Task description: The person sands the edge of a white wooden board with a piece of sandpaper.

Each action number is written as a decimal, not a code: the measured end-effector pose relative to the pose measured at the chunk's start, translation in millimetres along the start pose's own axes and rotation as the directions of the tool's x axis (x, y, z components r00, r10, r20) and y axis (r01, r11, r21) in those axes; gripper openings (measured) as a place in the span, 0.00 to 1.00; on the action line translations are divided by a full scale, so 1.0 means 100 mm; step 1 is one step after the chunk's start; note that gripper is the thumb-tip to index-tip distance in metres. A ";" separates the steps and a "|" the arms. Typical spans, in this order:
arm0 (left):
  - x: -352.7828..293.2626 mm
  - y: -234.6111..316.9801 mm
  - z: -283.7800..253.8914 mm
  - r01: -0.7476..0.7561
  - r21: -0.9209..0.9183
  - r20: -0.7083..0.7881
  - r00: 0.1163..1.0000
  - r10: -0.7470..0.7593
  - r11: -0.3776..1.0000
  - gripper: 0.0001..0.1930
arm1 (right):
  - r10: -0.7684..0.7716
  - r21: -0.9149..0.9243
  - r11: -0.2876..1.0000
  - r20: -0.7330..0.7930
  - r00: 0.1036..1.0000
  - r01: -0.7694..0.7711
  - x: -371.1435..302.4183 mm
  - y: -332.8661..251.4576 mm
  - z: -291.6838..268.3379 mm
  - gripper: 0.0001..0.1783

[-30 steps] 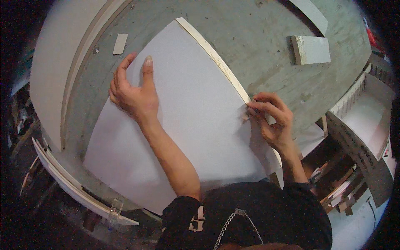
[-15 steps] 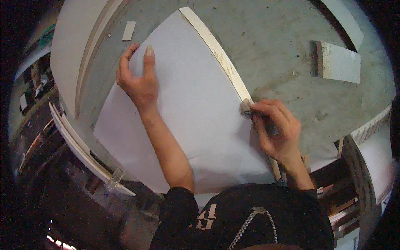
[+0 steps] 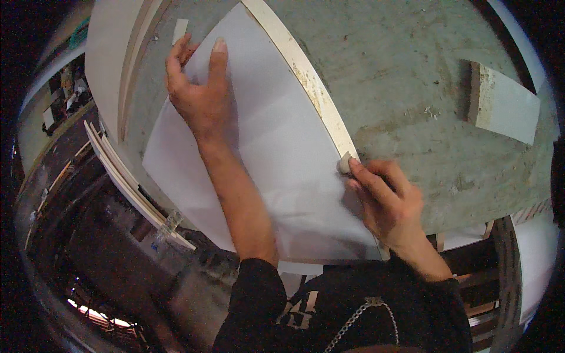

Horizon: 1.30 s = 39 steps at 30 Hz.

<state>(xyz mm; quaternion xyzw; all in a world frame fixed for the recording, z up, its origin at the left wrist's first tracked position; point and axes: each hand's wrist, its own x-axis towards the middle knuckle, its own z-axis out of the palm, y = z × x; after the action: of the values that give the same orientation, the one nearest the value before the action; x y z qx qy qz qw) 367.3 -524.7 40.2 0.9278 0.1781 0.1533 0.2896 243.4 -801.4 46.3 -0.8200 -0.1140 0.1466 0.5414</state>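
A large white panel (image 3: 265, 170) with curved sides lies before me, tapering to a point at the far end. Its right side shows a pale cream edge strip (image 3: 306, 73) with brownish, flaky patches. My left hand (image 3: 200, 94) straddles the panel's left edge, thumb on the top face and fingers curled past the side. Between thumb and fingertips, my right hand (image 3: 391, 200) pinches a small greyish-beige piece (image 3: 345, 163) against the lower part of the cream edge. Its exact kind cannot be made out, as the fingers cover part of it.
The panel rests on a worn grey-green tabletop (image 3: 406, 76). A thick white block (image 3: 509, 106) lies on the right, and a small cream offcut (image 3: 180, 30) beyond my left hand. Large curved boards (image 3: 115, 53) stand at the far left; thin curved strips (image 3: 132, 188) are nearer.
The whole view has shifted a little, with the block now farther right in it. My right hand's fingers have closed more tightly around the small piece, which stays at the cream edge.
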 end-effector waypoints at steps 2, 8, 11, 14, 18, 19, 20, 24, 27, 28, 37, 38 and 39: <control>0.02 0.13 0.10 -0.036 -0.022 0.002 0.999 0.036 0.999 0.31 | -0.008 0.001 1.000 -0.008 1.000 0.008 -0.02 0.01 -0.01 0.29; 0.03 0.29 0.30 -0.025 -0.019 -0.049 0.999 0.024 1.000 0.30 | 0.048 0.073 0.996 -0.001 0.999 -0.048 0.01 0.01 -0.05 0.21; 0.04 0.19 0.28 -0.030 0.026 -0.049 0.998 0.031 0.999 0.30 | 0.110 0.140 0.984 -0.003 0.994 -0.108 0.07 -0.03 -0.10 0.15; 0.06 0.17 0.28 -0.045 0.038 -0.060 0.997 0.048 0.998 0.30 | 0.111 0.161 0.981 -0.014 0.994 -0.107 0.11 -0.04 -0.13 0.12; 0.09 0.15 0.31 -0.083 0.049 -0.055 0.995 0.086 0.995 0.29 | 0.112 0.157 0.983 -0.078 0.991 -0.099 0.11 -0.05 -0.13 0.10; 0.09 0.14 0.31 -0.089 0.054 -0.056 0.994 0.092 0.995 0.29 | 0.182 0.214 0.963 -0.086 0.979 -0.161 0.08 -0.06 -0.12 0.09; 0.08 0.15 0.31 -0.095 0.057 -0.058 0.993 0.098 0.994 0.28 | 0.252 0.271 0.937 -0.090 0.964 -0.220 0.05 -0.08 -0.09 0.08; 0.07 0.18 0.33 -0.102 0.082 -0.045 0.993 0.106 0.991 0.26 | 0.434 0.545 0.770 -0.067 0.898 -0.332 0.09 -0.08 -0.11 0.09; 0.07 0.12 0.27 -0.105 0.103 -0.047 0.993 0.110 0.989 0.24 | 0.606 0.829 0.338 0.171 0.777 -0.445 0.17 -0.15 -0.17 0.12; 0.10 0.11 0.28 -0.135 0.082 -0.067 0.988 0.141 0.987 0.24 | 0.591 0.842 0.300 0.204 0.781 -0.447 0.20 -0.14 -0.18 0.15; 0.11 0.02 0.31 -0.190 0.046 -0.093 0.977 0.193 0.981 0.24 | 0.538 0.906 0.187 0.229 0.811 -0.380 0.20 -0.14 -0.19 0.14; 0.12 -0.02 0.32 -0.196 0.033 -0.090 0.976 0.198 0.980 0.24 | 0.552 0.865 0.321 0.159 0.818 -0.385 0.20 -0.16 -0.18 0.13; 0.14 -0.04 0.31 -0.202 0.020 -0.088 0.975 0.203 0.979 0.25 | 0.556 0.806 0.448 0.088 0.827 -0.387 0.18 -0.18 -0.18 0.13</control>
<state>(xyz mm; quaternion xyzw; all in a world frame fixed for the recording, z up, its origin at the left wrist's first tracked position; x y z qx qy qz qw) 390.6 -530.9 15.5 0.9349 0.0962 0.2224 0.2593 266.4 -803.0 67.3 -0.4979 0.2486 0.2479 0.7929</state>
